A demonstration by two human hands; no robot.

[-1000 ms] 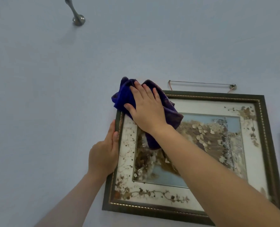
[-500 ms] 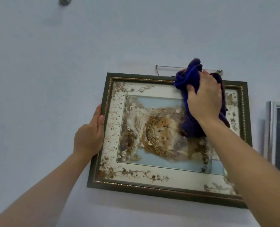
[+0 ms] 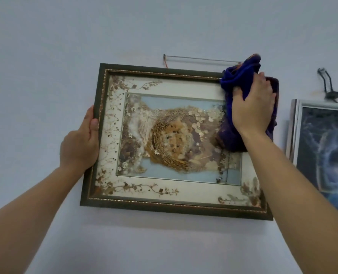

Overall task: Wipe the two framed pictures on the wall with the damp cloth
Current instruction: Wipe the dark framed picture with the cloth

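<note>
A dark green and gold framed picture [image 3: 164, 205] of dried flowers and a woven nest hangs on the pale wall. My left hand [image 3: 79, 147] grips its left edge, thumb on the front of the frame. My right hand [image 3: 253, 107] presses a dark blue cloth [image 3: 235, 80] against the picture's top right corner, and the cloth covers that corner. A second framed picture [image 3: 326, 151], silver-framed with a dark blue swirling image, hangs just to the right and is cut off by the view's edge.
A thin metal rod [image 3: 199, 59] is fixed to the wall just above the green frame. A black cord loop on a hook [image 3: 330, 89] hangs above the second picture. The rest of the wall is bare.
My right hand has swept the cloth along the top of the picture from its top left corner to its top right corner. My left hand stays on the left edge. The second picture has come into view.
</note>
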